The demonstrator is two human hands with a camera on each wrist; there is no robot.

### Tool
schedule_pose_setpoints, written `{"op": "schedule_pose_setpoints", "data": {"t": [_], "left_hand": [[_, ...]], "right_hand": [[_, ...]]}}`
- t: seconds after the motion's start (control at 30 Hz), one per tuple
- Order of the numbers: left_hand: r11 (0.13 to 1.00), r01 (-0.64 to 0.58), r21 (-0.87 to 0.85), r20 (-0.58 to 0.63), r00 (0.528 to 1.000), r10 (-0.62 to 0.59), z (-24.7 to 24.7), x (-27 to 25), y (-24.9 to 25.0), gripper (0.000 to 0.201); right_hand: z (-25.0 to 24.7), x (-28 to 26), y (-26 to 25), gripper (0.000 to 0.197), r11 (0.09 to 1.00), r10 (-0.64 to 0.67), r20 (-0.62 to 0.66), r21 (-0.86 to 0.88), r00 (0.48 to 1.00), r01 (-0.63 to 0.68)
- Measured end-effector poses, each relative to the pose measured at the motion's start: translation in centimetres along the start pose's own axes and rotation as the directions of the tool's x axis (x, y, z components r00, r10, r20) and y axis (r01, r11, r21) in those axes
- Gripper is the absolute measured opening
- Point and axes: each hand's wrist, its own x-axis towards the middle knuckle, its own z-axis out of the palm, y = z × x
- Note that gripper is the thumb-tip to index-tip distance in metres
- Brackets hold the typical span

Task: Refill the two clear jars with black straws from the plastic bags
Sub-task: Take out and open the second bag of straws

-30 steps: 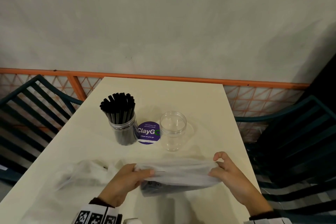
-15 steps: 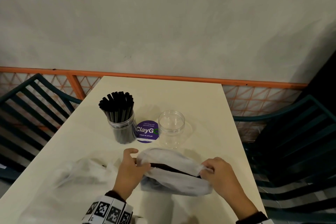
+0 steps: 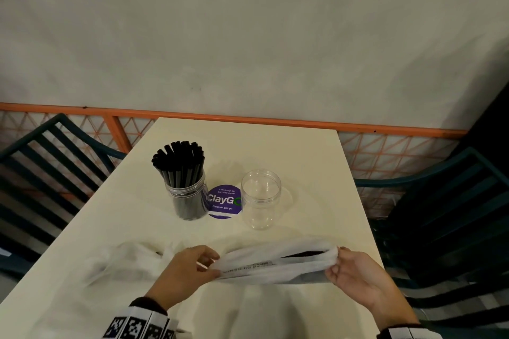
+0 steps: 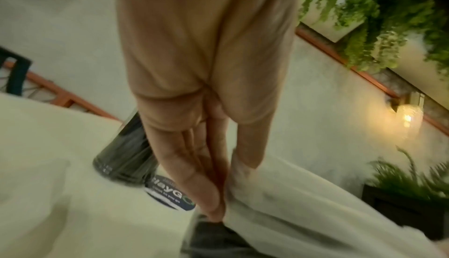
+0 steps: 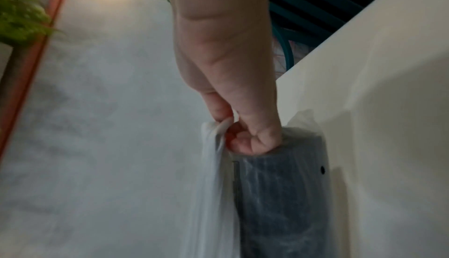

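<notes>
Hands at lower frame stretch a plastic bag (image 3: 278, 264): left grip (image 3: 190, 270) pinches one end, right grip (image 3: 355, 275) the other.

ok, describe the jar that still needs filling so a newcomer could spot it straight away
On the cream table, near the middle, two clear jars stand either side of a round purple sticker. The empty jar is the right one, beyond the plastic bag held by both hands. Unlike the full jar packed with black straws, it holds nothing.
</notes>
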Motion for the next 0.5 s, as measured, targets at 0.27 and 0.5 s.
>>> {"op": "schedule_pose_setpoints", "data": {"t": [0.27, 0.5], "left_hand": [[0.74, 0.301, -0.601, 0.276, 0.947, -0.161, 1.1, -0.3, 0.2, 0.023], [0.434, 0.341, -0.834, 0.21, 0.923, -0.321, 0.6, -0.2, 1.0, 0.036]], "right_hand": [[0.8, 0.1, 0.9, 0.012, 0.921, -0.191, 0.0, -0.345, 0.982, 0.179], [1.4, -0.1, 2.5, 0.029, 0.878, -0.139, -0.019, -0.465, 0.99, 0.114]]}}
